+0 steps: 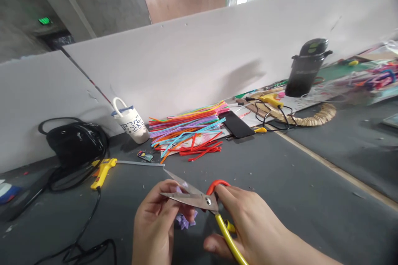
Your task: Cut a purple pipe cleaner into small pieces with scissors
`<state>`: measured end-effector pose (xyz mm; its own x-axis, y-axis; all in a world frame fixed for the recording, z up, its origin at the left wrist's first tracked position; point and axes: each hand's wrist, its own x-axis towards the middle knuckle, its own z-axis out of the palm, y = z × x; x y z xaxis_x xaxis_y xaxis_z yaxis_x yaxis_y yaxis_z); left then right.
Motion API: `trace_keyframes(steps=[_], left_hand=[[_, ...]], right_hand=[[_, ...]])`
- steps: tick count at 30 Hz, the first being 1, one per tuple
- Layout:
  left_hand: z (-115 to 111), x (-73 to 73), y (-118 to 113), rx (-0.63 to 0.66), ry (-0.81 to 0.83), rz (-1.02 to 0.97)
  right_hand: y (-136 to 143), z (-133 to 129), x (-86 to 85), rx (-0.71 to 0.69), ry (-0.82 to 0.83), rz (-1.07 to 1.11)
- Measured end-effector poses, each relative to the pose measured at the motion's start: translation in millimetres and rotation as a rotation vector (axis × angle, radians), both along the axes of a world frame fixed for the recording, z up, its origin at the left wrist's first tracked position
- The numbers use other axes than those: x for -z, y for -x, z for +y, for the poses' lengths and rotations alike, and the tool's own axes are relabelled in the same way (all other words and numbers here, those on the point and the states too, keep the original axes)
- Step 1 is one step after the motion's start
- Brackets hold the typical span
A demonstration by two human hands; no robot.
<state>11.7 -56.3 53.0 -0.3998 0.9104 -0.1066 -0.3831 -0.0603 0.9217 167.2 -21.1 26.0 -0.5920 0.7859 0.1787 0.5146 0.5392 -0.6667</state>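
Observation:
My right hand grips a pair of scissors with one red and one yellow handle. Their blades are spread apart and point left, over the fingers of my left hand. That hand is closed in a pinch on a small purple piece, which shows between the blades; most of it is hidden by fingers and metal. Below, on the dark table, lies a little heap of purple snippets. A yellow object shows partly beneath my right hand; its kind is not clear.
Coloured pipe cleaners lie along the white partition, beside a black phone. A white cup, a black bag and a yellow glue gun with a trailing cord are leftward. A dark bottle and second glue gun stand right.

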Motion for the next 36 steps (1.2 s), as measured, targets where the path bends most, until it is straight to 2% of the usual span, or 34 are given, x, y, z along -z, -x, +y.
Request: trace_keyframes(steps=[10, 17, 23, 36], left_hand=[[-0.5, -0.2, -2.9, 0.044, 0.019, -0.153], [-0.2, 1.8, -1.3, 0.076, 0.027, -0.168], [0.5, 1.5, -3.3, 0.049, 0.019, -0.161], [1.2, 4.0, -0.9, 0.088, 0.009, -0.167]], right_hand=[[3.4, -2.9, -5.0, 0.002, 0.086, -0.016], [3.6, -3.5, -4.8, 0.009, 0.094, -0.045], [4.7, -2.6, -4.4, 0.002, 0.131, -0.070], [4.2, -5.5, -7.3, 0.010, 0.098, -0.126]])
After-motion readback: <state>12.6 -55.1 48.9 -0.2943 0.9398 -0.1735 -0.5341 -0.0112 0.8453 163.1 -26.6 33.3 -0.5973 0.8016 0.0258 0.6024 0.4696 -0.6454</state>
